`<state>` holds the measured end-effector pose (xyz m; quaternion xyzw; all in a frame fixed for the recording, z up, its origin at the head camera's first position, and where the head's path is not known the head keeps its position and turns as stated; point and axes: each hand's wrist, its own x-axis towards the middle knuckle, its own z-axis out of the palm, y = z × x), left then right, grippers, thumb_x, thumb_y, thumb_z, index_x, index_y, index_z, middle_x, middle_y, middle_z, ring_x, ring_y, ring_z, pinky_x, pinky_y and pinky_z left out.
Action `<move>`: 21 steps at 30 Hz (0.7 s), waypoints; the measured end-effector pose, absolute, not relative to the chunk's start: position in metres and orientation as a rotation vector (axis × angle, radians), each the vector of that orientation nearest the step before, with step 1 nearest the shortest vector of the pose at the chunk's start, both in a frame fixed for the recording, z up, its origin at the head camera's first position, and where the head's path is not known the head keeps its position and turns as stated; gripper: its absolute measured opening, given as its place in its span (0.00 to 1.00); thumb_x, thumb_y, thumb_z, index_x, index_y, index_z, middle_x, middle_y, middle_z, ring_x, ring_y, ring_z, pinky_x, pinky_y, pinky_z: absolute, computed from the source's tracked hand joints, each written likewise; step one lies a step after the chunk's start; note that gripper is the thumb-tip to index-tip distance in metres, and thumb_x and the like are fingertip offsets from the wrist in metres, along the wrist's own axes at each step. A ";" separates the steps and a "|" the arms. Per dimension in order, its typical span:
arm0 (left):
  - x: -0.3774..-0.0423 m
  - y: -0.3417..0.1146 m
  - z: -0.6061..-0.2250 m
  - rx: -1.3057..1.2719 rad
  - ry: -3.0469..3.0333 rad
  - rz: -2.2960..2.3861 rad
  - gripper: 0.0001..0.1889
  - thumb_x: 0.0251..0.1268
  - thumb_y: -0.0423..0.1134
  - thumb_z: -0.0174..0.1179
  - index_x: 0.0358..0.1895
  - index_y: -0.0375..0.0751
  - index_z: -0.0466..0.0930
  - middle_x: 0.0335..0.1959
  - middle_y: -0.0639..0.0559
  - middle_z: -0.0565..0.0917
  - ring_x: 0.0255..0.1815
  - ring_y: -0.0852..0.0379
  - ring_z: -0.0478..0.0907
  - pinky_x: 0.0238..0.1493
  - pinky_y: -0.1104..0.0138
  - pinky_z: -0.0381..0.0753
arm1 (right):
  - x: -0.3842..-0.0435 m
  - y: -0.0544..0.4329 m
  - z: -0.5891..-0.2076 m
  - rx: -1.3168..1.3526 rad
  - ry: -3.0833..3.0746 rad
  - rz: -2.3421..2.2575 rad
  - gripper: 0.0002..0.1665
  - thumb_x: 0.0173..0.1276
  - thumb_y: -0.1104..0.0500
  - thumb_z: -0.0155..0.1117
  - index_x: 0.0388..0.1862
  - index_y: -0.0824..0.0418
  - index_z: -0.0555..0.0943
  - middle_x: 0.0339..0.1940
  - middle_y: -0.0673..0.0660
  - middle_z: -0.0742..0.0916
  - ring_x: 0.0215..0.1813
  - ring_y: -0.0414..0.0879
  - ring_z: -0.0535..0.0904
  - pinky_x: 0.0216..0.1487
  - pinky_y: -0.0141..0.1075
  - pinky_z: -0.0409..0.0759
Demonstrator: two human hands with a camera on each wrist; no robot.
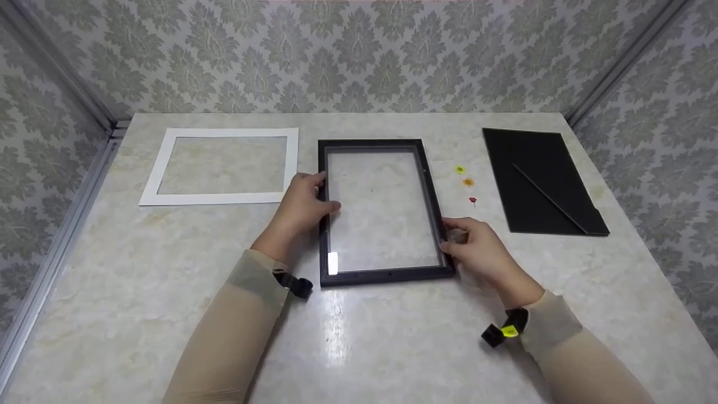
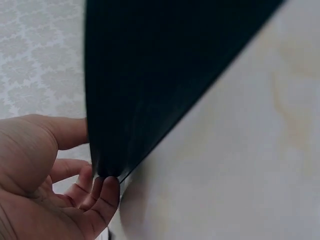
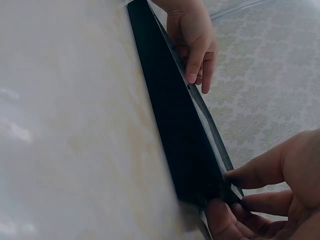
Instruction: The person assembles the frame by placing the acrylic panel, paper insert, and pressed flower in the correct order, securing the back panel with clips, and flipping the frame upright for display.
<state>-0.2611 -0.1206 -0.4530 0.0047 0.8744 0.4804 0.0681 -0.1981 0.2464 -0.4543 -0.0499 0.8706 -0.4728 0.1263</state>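
Observation:
A black picture frame (image 1: 387, 276) with a clear pane (image 1: 387, 213) lies upright in the head view's middle, its short side toward me. My left hand (image 1: 302, 205) grips its left side, the thumb over the front edge. Lower down on the opposite side, my right hand (image 1: 479, 249) holds the frame between thumb and fingers. From the left wrist, the frame's deep black side (image 2: 150, 75) fills the upper middle, with curled fingertips (image 2: 107, 192) at its lower edge. Both hands show on the black frame (image 3: 172, 125) in the right wrist view.
A white mat board (image 1: 219, 199) lies left of the frame, close to my left hand. To the right are yellow (image 1: 460, 169), orange (image 1: 468, 182) and red (image 1: 473, 200) flowers, then a black backing board (image 1: 538, 196) with a slanting strut. Patterned walls enclose the table.

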 end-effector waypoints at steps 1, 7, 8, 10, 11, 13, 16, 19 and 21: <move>-0.261 -0.123 -0.452 0.020 2.643 1.442 0.44 0.73 0.37 0.74 0.88 0.31 0.64 0.79 0.29 0.71 0.74 0.36 0.79 0.77 0.49 0.84 | -0.198 0.246 -0.454 -0.143 2.540 -1.373 0.37 0.77 0.67 0.70 0.83 0.73 0.74 0.73 0.74 0.85 0.47 0.38 0.88 0.42 0.27 0.88; -0.261 -0.144 -0.444 -0.065 2.681 1.528 0.43 0.77 0.43 0.71 0.89 0.35 0.64 0.80 0.31 0.72 0.73 0.36 0.81 0.72 0.47 0.86 | -0.198 0.246 -0.454 -0.141 2.556 -1.356 0.37 0.77 0.67 0.70 0.83 0.73 0.74 0.73 0.74 0.85 0.49 0.41 0.88 0.43 0.26 0.88; -0.261 -0.149 -0.443 -0.107 2.677 1.563 0.43 0.77 0.44 0.71 0.89 0.35 0.63 0.81 0.32 0.72 0.73 0.37 0.81 0.70 0.48 0.87 | -0.198 0.246 -0.454 -0.142 2.551 -1.360 0.37 0.77 0.67 0.70 0.83 0.73 0.74 0.73 0.74 0.85 0.49 0.41 0.88 0.42 0.26 0.88; -0.261 -0.161 -0.440 -0.196 2.666 1.645 0.43 0.78 0.45 0.71 0.90 0.36 0.63 0.82 0.33 0.72 0.73 0.39 0.81 0.68 0.50 0.88 | -0.198 0.246 -0.454 -0.142 2.547 -1.367 0.37 0.77 0.67 0.70 0.83 0.73 0.74 0.72 0.74 0.85 0.48 0.40 0.88 0.42 0.27 0.88; -0.261 -0.168 -0.440 -0.245 2.655 1.695 0.44 0.78 0.46 0.71 0.90 0.37 0.63 0.83 0.33 0.71 0.72 0.41 0.81 0.67 0.52 0.88 | -0.198 0.246 -0.454 -0.141 2.543 -1.371 0.37 0.77 0.67 0.70 0.83 0.73 0.74 0.72 0.74 0.85 0.48 0.40 0.88 0.42 0.27 0.88; -0.261 -0.183 -0.438 -0.354 2.635 1.787 0.44 0.80 0.48 0.71 0.90 0.37 0.61 0.84 0.35 0.71 0.67 0.46 0.82 0.65 0.57 0.89 | -0.198 0.246 -0.455 -0.139 2.535 -1.380 0.38 0.77 0.67 0.70 0.83 0.73 0.73 0.73 0.74 0.85 0.47 0.39 0.88 0.42 0.28 0.89; -0.260 -0.209 -0.438 -0.552 2.605 1.905 0.46 0.80 0.50 0.71 0.92 0.40 0.59 0.86 0.38 0.69 0.58 0.55 0.83 0.63 0.65 0.87 | -0.197 0.246 -0.455 -0.139 2.533 -1.379 0.38 0.78 0.67 0.70 0.84 0.73 0.73 0.73 0.73 0.85 0.47 0.39 0.88 0.41 0.29 0.89; -0.259 -0.236 -0.437 -0.808 2.526 2.036 0.48 0.80 0.51 0.71 0.93 0.44 0.55 0.88 0.43 0.65 0.60 0.57 0.81 0.67 0.67 0.86 | -0.197 0.246 -0.455 -0.148 2.536 -1.375 0.38 0.78 0.67 0.70 0.84 0.73 0.73 0.74 0.73 0.85 0.47 0.39 0.88 0.41 0.29 0.89; -0.258 -0.252 -0.437 -0.997 2.421 2.138 0.51 0.79 0.51 0.72 0.95 0.48 0.51 0.91 0.48 0.60 0.73 0.55 0.77 0.75 0.68 0.82 | -0.197 0.247 -0.455 -0.152 2.539 -1.373 0.38 0.78 0.67 0.70 0.84 0.73 0.73 0.74 0.73 0.85 0.48 0.40 0.88 0.41 0.28 0.89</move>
